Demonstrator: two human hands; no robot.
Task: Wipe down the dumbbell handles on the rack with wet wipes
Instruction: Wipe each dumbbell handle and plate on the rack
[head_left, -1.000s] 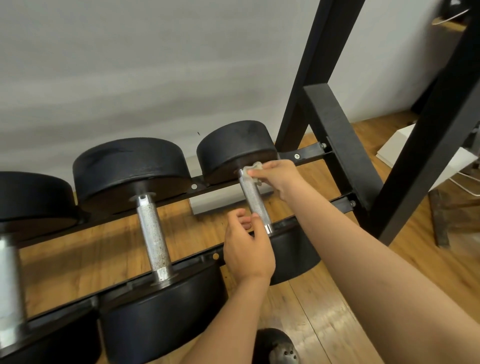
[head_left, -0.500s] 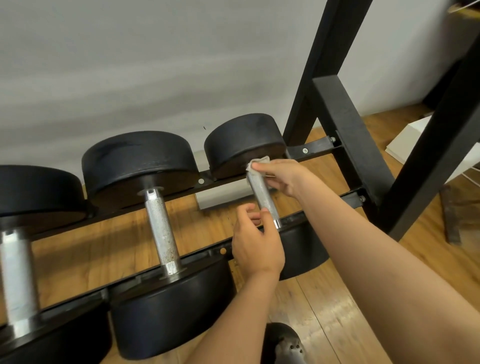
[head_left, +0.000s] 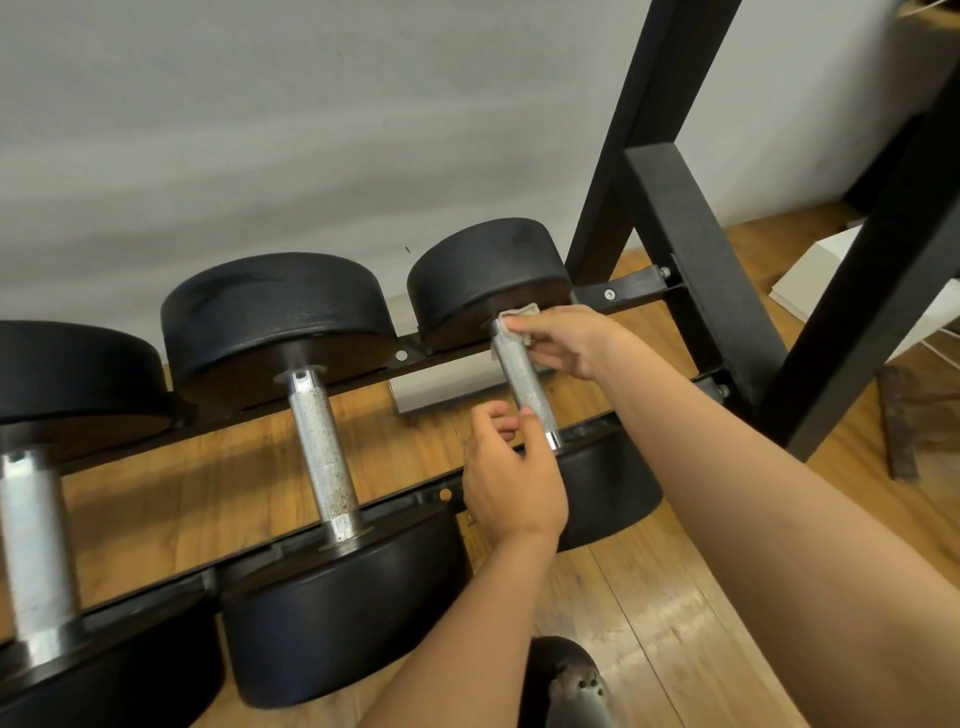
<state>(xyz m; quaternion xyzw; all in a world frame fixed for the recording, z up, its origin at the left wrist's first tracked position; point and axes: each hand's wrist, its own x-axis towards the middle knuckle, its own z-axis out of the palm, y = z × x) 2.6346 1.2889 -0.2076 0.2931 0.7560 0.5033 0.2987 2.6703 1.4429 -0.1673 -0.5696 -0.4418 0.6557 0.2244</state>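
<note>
Three black dumbbells lie across the two rails of a black rack (head_left: 631, 288). My right hand (head_left: 558, 340) presses a small greyish wet wipe (head_left: 517, 316) against the far end of the rightmost dumbbell's knurled metal handle (head_left: 524, 382), next to its back weight head. My left hand (head_left: 511, 478) rests at the handle's near end, thumb touching the metal and fingers curled loosely beside it. The middle dumbbell's handle (head_left: 322, 452) and the left dumbbell's handle (head_left: 34, 540) stand bare.
The rack's slanted black uprights (head_left: 696, 270) rise at the right. A white wall is behind and a wooden floor below. A white flat box (head_left: 447, 382) lies on the floor under the rack. A dark round object (head_left: 566, 680) sits by the bottom edge.
My right hand with the wipe stays at the handle's far end, shifting slightly. My left hand's grip near the front end has loosened a little. The view has drifted slightly.
</note>
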